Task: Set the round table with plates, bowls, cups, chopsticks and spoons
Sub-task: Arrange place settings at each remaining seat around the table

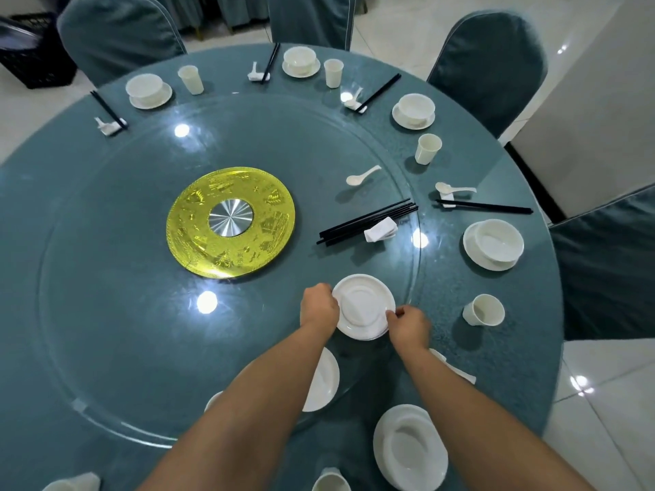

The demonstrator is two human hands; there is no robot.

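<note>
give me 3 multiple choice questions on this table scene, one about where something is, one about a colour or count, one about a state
1. Where does the loose bundle of black chopsticks lie?
A. on the glass turntable
B. on a chair
C. in a bowl

2. What colour is the disc at the table's centre?
A. red
B. gold
C. black

3. What are the hands doing?
A. hanging idle
B. both gripping the stack of small plates
C. pouring into a cup

Answers:
1 A, the chopsticks rest inside the turntable's rim beside a folded white napkin.
2 B, the disc is shiny gold around a silver hub.
3 B, the left hand and right hand clasp opposite edges of the stack.
</note>
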